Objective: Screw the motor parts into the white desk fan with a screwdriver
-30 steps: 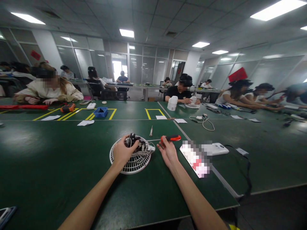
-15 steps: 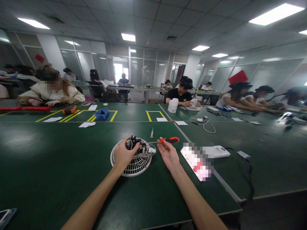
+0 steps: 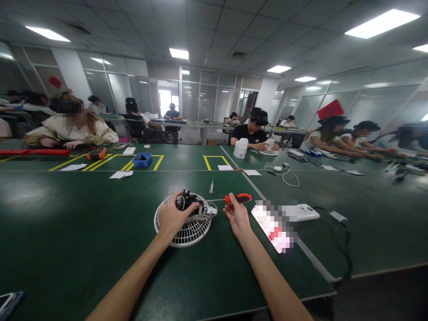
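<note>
My left hand (image 3: 172, 217) is closed around the black fan motor (image 3: 182, 201), which sits on a round white fan grille (image 3: 189, 236). White wires and a pale connector part (image 3: 210, 210) lie at the motor's right side. Between the fingers of my right hand (image 3: 236, 216) is a screwdriver (image 3: 241, 198) with a red and black handle. Its shaft points left toward the motor; whether the tip touches is too small to tell. Beyond the grille lies a small clear-handled screwdriver (image 3: 211, 187) on the green table (image 3: 100, 249).
A phone with a lit screen (image 3: 272, 229) and a white device (image 3: 302, 212) lie to the right. Farther off are a blue bin (image 3: 142, 160), a white cable (image 3: 290, 176) and paper slips. A co-worker (image 3: 252, 133) sits across the table. Another phone (image 3: 10, 303) is at lower left.
My right hand has shifted slightly to the right with the screwdriver, and its fingers are more curled about the handle. The left hand and motor look unmoved.
</note>
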